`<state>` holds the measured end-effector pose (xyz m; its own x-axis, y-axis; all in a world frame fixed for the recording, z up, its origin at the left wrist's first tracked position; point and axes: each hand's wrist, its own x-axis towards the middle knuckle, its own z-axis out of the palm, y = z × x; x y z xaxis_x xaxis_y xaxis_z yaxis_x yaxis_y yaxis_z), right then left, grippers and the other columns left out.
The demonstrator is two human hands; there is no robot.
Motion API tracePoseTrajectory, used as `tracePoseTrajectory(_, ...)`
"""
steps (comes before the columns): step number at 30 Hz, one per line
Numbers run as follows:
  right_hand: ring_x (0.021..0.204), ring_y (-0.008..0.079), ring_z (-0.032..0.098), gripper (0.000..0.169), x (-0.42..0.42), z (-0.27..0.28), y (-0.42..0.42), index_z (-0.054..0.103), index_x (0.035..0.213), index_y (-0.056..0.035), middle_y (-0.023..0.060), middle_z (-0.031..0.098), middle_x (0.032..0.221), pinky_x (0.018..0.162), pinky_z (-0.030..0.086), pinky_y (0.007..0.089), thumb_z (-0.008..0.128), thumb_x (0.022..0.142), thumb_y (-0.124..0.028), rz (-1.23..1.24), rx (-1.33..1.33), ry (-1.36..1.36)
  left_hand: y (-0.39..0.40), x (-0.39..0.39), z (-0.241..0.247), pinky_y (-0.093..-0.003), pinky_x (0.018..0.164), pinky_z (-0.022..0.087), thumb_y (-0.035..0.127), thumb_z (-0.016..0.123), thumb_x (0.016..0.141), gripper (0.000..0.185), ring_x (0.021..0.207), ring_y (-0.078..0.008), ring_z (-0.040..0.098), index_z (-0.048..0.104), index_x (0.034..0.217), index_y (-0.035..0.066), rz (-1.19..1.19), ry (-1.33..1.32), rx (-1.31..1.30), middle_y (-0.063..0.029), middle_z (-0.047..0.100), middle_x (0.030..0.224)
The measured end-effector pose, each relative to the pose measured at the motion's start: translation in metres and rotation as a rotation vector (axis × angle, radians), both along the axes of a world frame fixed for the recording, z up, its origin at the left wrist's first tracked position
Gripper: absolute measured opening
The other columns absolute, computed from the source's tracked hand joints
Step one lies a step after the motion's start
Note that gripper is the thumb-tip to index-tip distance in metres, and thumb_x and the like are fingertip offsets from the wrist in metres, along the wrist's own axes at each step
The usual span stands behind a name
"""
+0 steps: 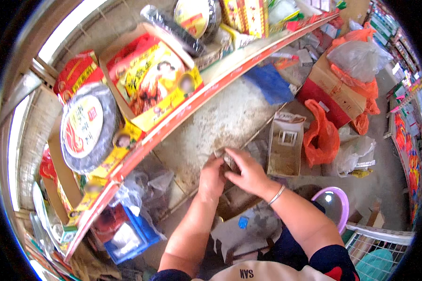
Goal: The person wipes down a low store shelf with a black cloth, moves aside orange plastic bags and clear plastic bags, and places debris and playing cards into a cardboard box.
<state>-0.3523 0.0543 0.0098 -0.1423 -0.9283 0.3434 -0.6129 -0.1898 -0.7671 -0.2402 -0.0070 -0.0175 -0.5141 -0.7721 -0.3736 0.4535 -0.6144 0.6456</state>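
Both of my hands meet at the middle of the view, low in front of a store shelf. My left hand (212,175) has its fingers curled at a small greyish-brown thing, perhaps a crumpled cloth, too small to name. From the other side my right hand (244,170), with a metal bangle at the wrist, reaches to the same thing, thumb and forefinger apart. What each hand grips is partly hidden by the fingers. Beyond them lies a stained pale floor slab (211,123). Just below the hands is an open cardboard box (237,202).
A shelf with a red edge strip (183,119) crosses diagonally, bearing packaged foods. At the right are an empty carton (285,151), an orange plastic bag (321,137), a large cardboard box (334,91) and a purple basin (344,210). A blue crate (137,239) stands lower left.
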Motion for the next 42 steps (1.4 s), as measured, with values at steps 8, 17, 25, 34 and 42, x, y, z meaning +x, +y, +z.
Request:
tracePoseTrajectory(8,0.090,0.0149,0.053,0.044,-0.035,-0.006,-0.006,0.044,0.115,-0.0035,0.0104,0.053,0.106,0.076,0.043,0.0263,0.056,0.073,-0.003,0.082,0.251,-0.660,0.001,0.009,0.020,-0.0298,0.073,0.042,0.002,0.048,0.074,0.034,0.090,-0.0185,0.051,0.049,0.108,0.002,0.008,-0.212,-0.031,-0.0087,0.051,0.104)
tracePoseTrajectory(17,0.088,0.0336,0.053,0.036,-0.032,-0.043,-0.004,0.054,0.102,-0.0080,0.0159,0.055,0.098,0.072,0.044,0.0395,0.047,0.067,-0.003,0.035,0.299,0.233,0.001,0.012,0.011,-0.0480,0.086,0.029,0.012,0.054,0.070,0.042,0.109,-0.0204,0.039,0.049,0.111,0.008,0.037,-0.396,0.019,-0.0055,0.047,0.114)
tracePoseTrajectory(25,0.081,0.0329,0.055,0.033,-0.043,-0.014,-0.001,0.054,0.101,-0.0111,0.0150,0.055,0.095,0.069,0.044,0.0389,0.049,0.069,-0.005,0.003,0.349,0.292,-0.002,0.016,0.006,-0.0439,0.085,0.029,0.011,0.053,0.071,0.037,0.100,-0.0181,0.044,0.051,0.107,0.008,0.000,-0.425,0.018,-0.0041,0.052,0.104)
tracePoseTrajectory(34,0.082,0.0300,0.055,0.024,-0.156,0.056,0.036,0.058,0.093,-0.0102,0.0127,0.056,0.090,0.069,0.045,0.0375,0.056,0.068,-0.013,-0.466,0.402,0.639,-0.006,0.019,-0.007,-0.0373,0.075,0.035,0.013,0.051,0.073,0.029,0.094,-0.0187,0.049,0.052,0.101,0.008,-0.015,-0.403,0.021,-0.0046,0.054,0.100)
tracePoseTrajectory(42,0.071,0.0309,0.057,0.014,-0.270,0.135,-0.091,0.062,0.072,-0.0107,0.0140,0.059,0.073,0.065,0.045,0.0396,0.050,0.071,-0.017,-0.670,0.346,0.792,-0.022,0.004,-0.015,-0.0377,0.075,0.038,0.011,0.053,0.072,0.028,0.092,-0.0205,0.051,0.053,0.099,0.005,-0.029,-0.357,0.103,-0.0064,0.056,0.098)
